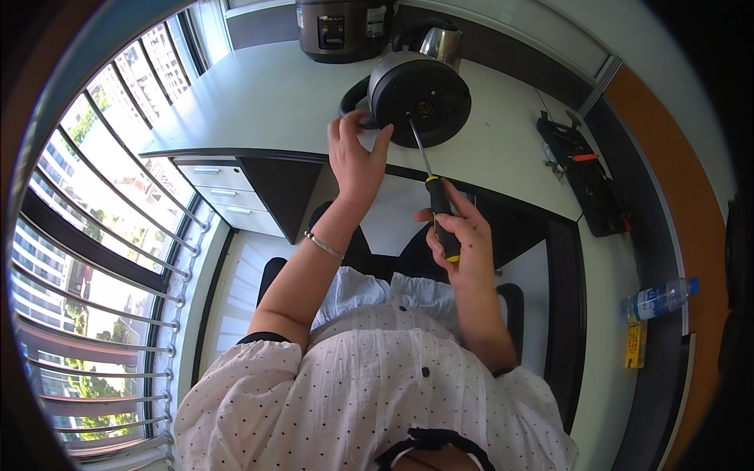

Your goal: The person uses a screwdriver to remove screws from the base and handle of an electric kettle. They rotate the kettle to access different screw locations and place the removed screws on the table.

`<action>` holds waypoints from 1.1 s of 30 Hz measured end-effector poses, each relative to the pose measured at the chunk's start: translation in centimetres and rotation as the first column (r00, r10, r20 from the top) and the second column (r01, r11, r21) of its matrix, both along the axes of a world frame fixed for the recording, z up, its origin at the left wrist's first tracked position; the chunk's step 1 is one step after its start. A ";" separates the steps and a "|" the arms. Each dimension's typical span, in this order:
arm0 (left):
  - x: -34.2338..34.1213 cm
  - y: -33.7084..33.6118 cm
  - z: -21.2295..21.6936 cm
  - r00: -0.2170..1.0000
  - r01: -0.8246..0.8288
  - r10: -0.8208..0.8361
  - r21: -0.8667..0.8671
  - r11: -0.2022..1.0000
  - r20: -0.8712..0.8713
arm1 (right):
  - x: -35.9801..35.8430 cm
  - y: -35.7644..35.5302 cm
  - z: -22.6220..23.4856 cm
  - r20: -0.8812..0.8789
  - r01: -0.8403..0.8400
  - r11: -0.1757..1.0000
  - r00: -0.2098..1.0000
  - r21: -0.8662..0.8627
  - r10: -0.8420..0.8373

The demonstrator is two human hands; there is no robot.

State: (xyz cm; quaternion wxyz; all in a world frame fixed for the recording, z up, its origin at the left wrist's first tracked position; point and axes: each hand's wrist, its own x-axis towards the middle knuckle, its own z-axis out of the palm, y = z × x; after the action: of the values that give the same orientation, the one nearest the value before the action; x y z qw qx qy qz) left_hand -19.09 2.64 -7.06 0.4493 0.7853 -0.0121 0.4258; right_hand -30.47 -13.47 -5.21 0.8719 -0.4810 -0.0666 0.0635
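Observation:
An electric kettle (441, 88) lies on its side on the table, its round black underside facing me and its black handle (352, 99) to the left. My right hand (467, 239) grips a screwdriver (437, 196) with a black and yellow handle. The metal shaft slants up and left, and its tip meets the underside left of the centre socket. Beside the lower left rim is my left hand (357, 161), thumb and fingers apart. Whether its thumb touches the kettle I cannot tell; the fingertips are slightly blurred.
A dark rice cooker (343, 31) stands at the back, with a shiny metal vessel (442, 45) behind the kettle. On the right lie an open black tool case (585, 169), a water bottle (658, 301) and a yellow box (635, 345). Drawers (228, 193) sit under the table's left side.

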 end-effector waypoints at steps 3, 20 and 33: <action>2.2 0.7 -0.4 0.980 -0.169 0.145 0.183 0.968 0.138 | 0.0 0.0 0.2 0.004 -0.004 1.000 1.000 -0.018 0.005; 4.7 2.0 -0.8 0.974 0.224 -0.214 0.200 0.954 -0.071 | 0.0 0.2 0.2 0.100 0.118 0.949 0.991 -0.293 -0.093; 4.8 2.4 -0.4 0.974 0.225 -0.221 0.252 0.941 -0.046 | -0.9 0.1 1.4 0.633 0.645 -0.137 0.764 -0.752 0.128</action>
State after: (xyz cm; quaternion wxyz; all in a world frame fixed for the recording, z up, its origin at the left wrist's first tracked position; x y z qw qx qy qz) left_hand -14.31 5.07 -7.46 0.3899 0.8337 -0.1518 0.3604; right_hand -31.41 -13.38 -3.85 0.1716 -0.9498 -0.1236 -0.2306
